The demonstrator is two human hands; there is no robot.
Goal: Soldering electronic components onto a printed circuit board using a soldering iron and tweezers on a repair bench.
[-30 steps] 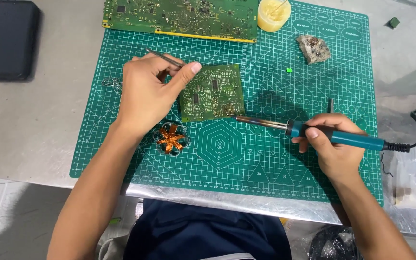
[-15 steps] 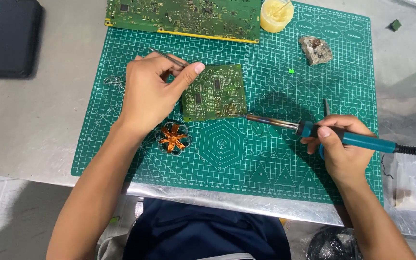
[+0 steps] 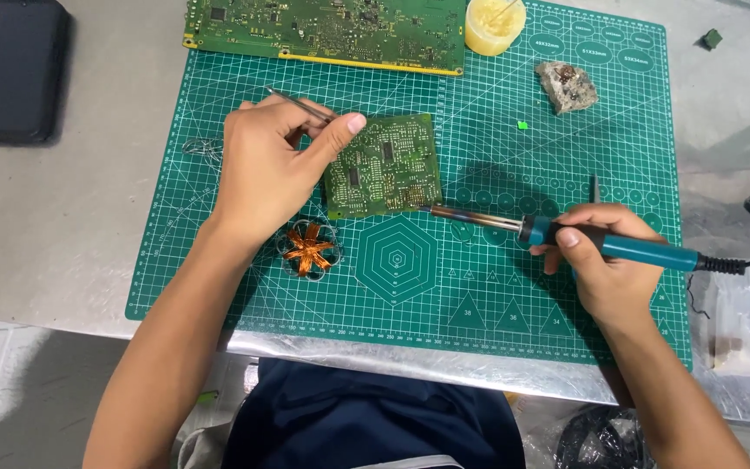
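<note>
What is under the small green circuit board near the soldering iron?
The small circuit board lies flat on the green cutting mat, whose grid shows all around it. Whatever sits directly beneath the board is covered.

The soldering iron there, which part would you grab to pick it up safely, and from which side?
Probably the blue handle, approached from the cable end on the person's right. The soldering iron lies nearly level with its bare metal tip pointing left at the small circuit board. The right hand already wraps that handle, well behind the metal.

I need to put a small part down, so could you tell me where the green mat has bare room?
Bare mat lies between the copper coil and the right hand, and between small board and grey lump. The top edge is crowded.
</note>
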